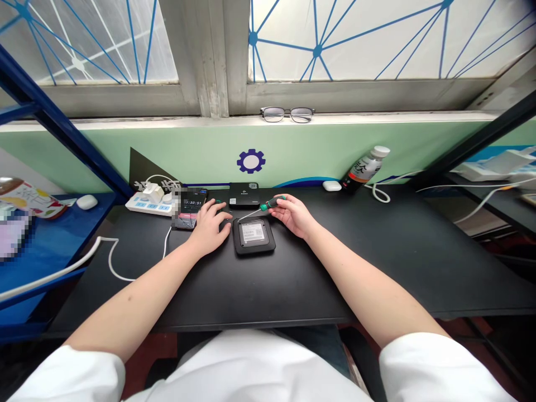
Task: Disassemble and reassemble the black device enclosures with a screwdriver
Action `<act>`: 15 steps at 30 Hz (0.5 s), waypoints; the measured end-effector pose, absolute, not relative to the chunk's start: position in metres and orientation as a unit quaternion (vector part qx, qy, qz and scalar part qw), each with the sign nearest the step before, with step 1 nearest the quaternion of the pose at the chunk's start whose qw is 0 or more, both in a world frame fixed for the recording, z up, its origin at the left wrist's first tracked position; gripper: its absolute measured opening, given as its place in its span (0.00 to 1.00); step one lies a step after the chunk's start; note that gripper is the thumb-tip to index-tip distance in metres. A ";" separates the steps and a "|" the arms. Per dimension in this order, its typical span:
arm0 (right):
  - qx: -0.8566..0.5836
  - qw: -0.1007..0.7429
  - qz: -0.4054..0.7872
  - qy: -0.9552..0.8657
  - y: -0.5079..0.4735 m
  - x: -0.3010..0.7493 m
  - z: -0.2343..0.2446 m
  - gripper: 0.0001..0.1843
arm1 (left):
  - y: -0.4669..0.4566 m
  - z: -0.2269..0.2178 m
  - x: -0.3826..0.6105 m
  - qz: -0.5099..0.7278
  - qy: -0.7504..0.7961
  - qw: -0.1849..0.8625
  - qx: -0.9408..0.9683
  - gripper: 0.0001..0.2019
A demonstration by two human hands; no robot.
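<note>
A small black square device (253, 235) with a grey label lies face up on the black desk (377, 257). My right hand (295, 215) is closed round a green-handled screwdriver (271, 204), whose thin shaft slants down to the device's upper left corner. My left hand (210, 226) rests on the desk against the device's left edge, fingers curled, and seems to cover a small dark object that I cannot make out.
A second black box (243, 195) sits behind the device, a phone (189, 209) and a white power strip (151, 202) to its left. A white earbud case (331, 185), a bottle (365, 167) and cables lie at the back right. Glasses (287, 114) rest on the sill.
</note>
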State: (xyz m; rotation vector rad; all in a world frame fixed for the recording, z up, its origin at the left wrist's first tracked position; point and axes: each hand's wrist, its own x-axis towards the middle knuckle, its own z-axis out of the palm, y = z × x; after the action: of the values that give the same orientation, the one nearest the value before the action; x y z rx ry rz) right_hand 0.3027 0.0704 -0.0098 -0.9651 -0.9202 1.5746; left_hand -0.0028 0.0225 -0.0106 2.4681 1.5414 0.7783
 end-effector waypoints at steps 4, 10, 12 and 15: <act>-0.396 0.512 0.660 -0.380 0.070 0.302 -0.009 0.17 | 0.019 -0.007 -0.001 0.245 0.481 0.073 0.838 0.13; -0.394 0.511 0.663 -0.380 0.070 0.302 -0.008 0.16 | 0.015 -0.001 0.000 0.227 0.464 0.088 0.852 0.14; -0.396 0.513 0.660 -0.379 0.069 0.302 -0.008 0.16 | 0.015 0.000 0.001 0.225 0.458 0.087 0.856 0.15; -0.398 0.514 0.658 -0.381 0.069 0.302 -0.008 0.15 | 0.014 0.000 0.001 0.225 0.449 0.083 0.861 0.16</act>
State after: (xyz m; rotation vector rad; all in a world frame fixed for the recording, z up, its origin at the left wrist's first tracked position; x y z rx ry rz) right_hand 0.3016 0.0693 -0.0081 -0.9568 -0.9155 1.5808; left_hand 0.0008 0.0144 -0.0004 2.5697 1.3402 0.6723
